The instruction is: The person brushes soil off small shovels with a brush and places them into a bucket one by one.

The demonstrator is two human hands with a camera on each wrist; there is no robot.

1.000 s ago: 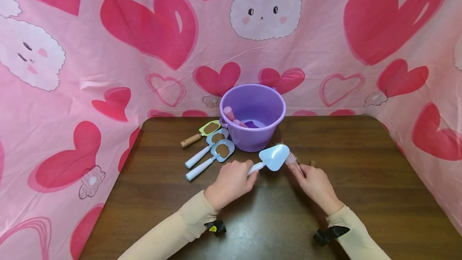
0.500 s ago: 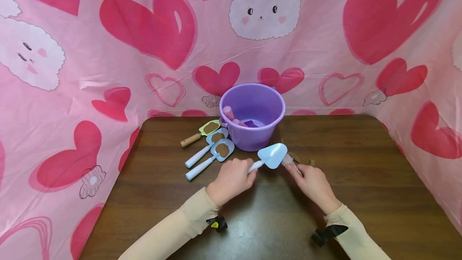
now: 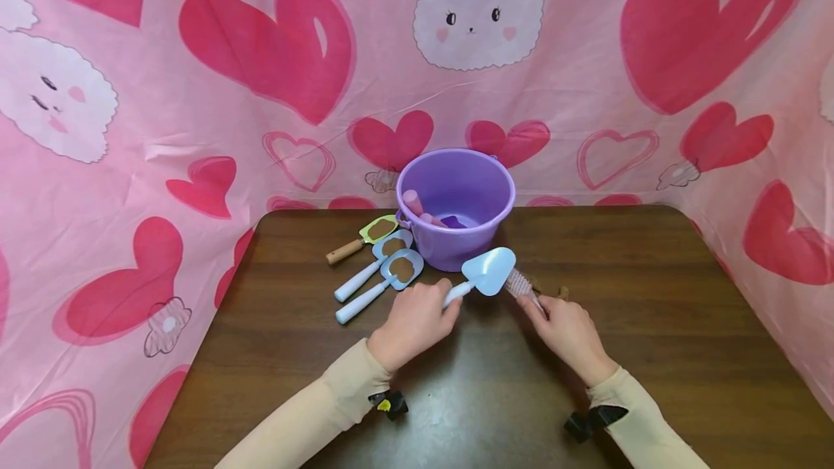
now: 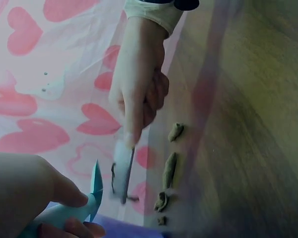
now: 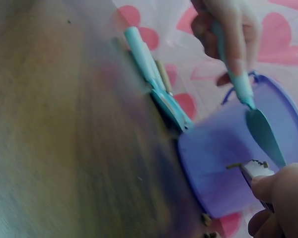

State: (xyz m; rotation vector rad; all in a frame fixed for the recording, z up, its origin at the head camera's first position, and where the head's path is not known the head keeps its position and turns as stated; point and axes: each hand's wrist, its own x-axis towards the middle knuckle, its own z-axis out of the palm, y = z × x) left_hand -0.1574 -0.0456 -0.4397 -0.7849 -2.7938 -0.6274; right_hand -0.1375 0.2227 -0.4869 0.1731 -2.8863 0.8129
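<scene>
My left hand (image 3: 413,324) grips the white handle of a light blue trowel (image 3: 490,271), its blade raised in front of the purple bucket (image 3: 452,237). Between thumb and fingers, my right hand (image 3: 573,331) holds a narrow, pale, rough-textured tool (image 3: 519,285), whose exact kind I cannot tell. In the head view its far end meets the trowel blade's right edge. Thin brown strands cling to this tool (image 4: 121,171) in the left wrist view. Several brown clay-like lumps (image 4: 170,171) lie on the table below the right hand.
Left of the bucket lie two light blue trowels (image 3: 402,268) and a yellow-green one with a wooden handle (image 3: 345,252), brown patches on their blades. Pink handles (image 3: 412,201) and a purple piece show inside the bucket. Behind the wooden table (image 3: 651,295) hangs a pink heart-patterned cloth (image 3: 586,78).
The trowel blade has shifted slightly up and left. The pale tool has moved left along with it, still at the blade's edge. Both hands keep their holds.
</scene>
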